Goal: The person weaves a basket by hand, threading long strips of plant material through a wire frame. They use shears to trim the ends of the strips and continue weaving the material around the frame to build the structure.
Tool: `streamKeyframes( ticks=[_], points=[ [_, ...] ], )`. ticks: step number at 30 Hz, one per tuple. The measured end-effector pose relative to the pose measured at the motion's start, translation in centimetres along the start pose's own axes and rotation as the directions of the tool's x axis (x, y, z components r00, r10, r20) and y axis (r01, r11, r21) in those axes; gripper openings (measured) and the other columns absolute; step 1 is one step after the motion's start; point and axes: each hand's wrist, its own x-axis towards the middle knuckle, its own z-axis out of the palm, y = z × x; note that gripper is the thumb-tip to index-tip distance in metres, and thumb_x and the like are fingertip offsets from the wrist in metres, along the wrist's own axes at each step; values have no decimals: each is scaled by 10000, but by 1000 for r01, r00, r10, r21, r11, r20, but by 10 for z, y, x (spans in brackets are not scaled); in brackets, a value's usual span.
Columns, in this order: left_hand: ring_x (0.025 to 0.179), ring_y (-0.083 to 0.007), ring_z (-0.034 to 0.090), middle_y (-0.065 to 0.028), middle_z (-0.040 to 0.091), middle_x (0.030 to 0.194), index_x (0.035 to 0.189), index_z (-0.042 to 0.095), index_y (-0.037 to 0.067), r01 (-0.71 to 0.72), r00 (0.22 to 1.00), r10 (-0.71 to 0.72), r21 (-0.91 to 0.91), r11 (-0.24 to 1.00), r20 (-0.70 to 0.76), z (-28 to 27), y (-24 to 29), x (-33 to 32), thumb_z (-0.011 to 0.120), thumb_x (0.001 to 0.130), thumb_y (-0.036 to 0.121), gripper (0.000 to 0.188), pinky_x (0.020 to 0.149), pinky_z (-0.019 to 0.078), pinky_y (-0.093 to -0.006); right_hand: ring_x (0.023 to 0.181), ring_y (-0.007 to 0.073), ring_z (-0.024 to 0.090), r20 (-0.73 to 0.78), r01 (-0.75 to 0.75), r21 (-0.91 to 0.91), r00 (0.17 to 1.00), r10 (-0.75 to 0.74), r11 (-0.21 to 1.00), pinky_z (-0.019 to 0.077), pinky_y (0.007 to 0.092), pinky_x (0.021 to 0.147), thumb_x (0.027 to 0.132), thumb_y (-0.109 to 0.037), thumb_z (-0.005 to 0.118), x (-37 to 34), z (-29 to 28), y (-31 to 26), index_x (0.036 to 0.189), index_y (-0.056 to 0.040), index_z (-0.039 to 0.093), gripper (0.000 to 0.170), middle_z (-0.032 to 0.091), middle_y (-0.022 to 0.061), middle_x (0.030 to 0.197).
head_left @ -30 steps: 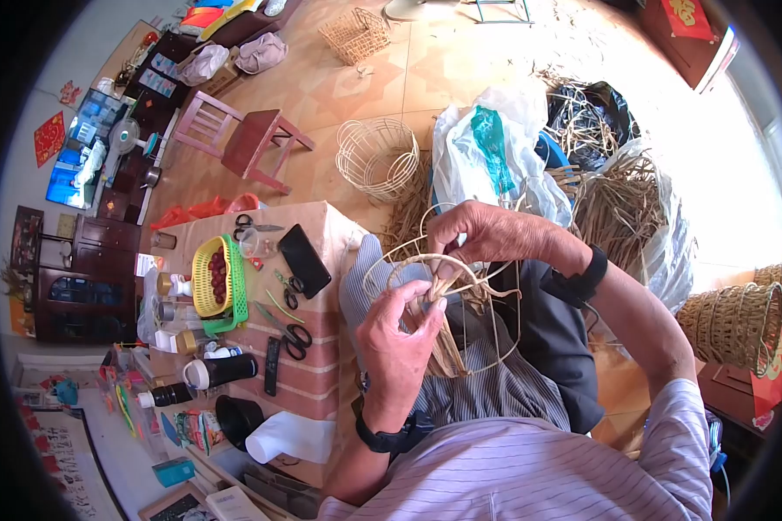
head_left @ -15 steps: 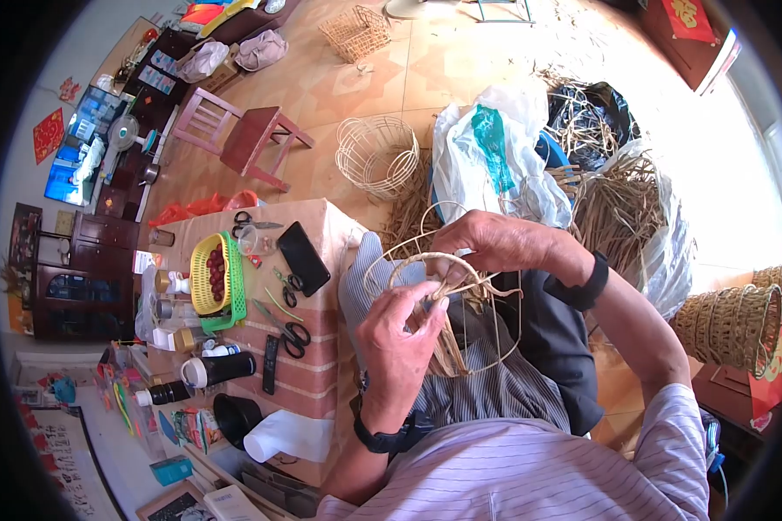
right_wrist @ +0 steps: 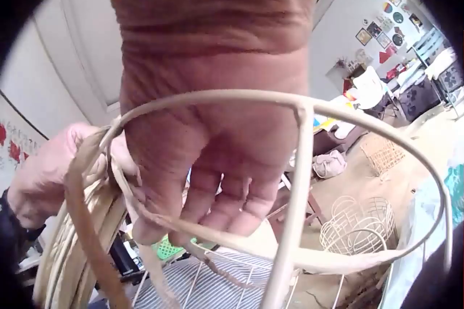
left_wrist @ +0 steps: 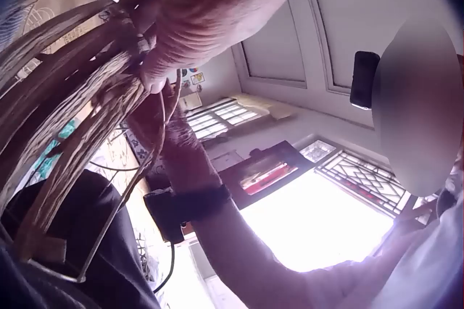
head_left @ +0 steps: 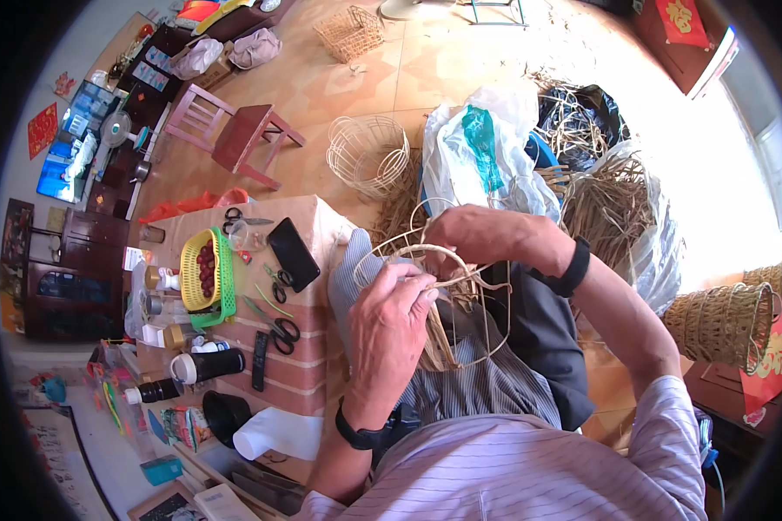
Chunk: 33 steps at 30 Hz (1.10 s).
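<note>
On the person's lap is a small frame of pale cane hoops point(right_wrist: 230, 97) with a bundle of dried, flat plant strips point(head_left: 440, 346) hanging from it. My left hand point(head_left: 389, 323) grips the frame where the strips gather, thumb and fingers pressed together there. Across from it, my right hand point(head_left: 493, 236) is bent down over the hoops, its fingers curled on a strip point(right_wrist: 163, 220) that runs along the hoop. In the left wrist view, the twisted strips point(left_wrist: 80, 110) fan down from beneath the thumb. Part of the right fingertips is hidden behind the hoop in the right wrist view.
A cloth-covered table point(head_left: 308, 378) stands at the left, with scissors point(head_left: 284, 335), a phone point(head_left: 293, 254) and a yellow basket point(head_left: 196, 291) of red fruit. Ahead on the floor are an open wire-like basket frame point(head_left: 367, 156), plastic bags point(head_left: 447, 178) and dried strips point(head_left: 613, 208).
The right hand has dipped and turned over the hoops, its fingers now lower behind them. The left hand has rolled slightly, its back more upward. The whole head view has shifted a little.
</note>
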Motion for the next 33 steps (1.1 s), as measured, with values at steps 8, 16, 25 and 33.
streamKeyframes(
  ticks=[8, 16, 25, 33],
  points=[
    [992, -385, 764, -173, 797, 1072, 1151, 803, 22, -6, 998, 10, -66, 998, 67, -5, -10, 7, 741, 995, 89, 180, 869, 593, -458, 863, 351, 700, -756, -184, -16, 645, 109, 983, 581, 463, 775, 915, -30, 787, -75, 38, -106, 1020, -47, 719, 126, 693, 125, 954],
    [995, -431, 751, -210, 789, 1042, 1131, 772, 22, 15, 970, 8, -92, 996, 244, -8, -17, 13, 677, 1046, 169, 194, 888, 572, -497, 1000, 325, 736, -747, -379, -158, 650, 141, 912, 620, 419, 833, 868, -174, 881, -81, 105, -133, 1393, -55, 614, 601, 709, 121, 1152],
    [969, -439, 746, -229, 778, 974, 1125, 753, 14, 60, 947, -24, -102, 993, 320, -4, -26, 18, 652, 1069, 232, 246, 858, 561, -519, 914, 338, 774, -695, -431, -105, 676, 244, 896, 642, 429, 715, 911, -198, 823, -65, 105, -134, 1356, -14, 650, 512, 702, 130, 1154],
    [991, -440, 742, -233, 776, 1006, 1135, 756, 24, 46, 953, -3, -134, 990, 303, -2, -34, 19, 642, 1059, 237, 253, 889, 559, -525, 794, 343, 757, -638, -372, -331, 766, 85, 867, 622, 459, 669, 926, -151, 784, -61, 102, -123, 1104, -18, 679, 246, 648, 155, 1088]
  ],
)
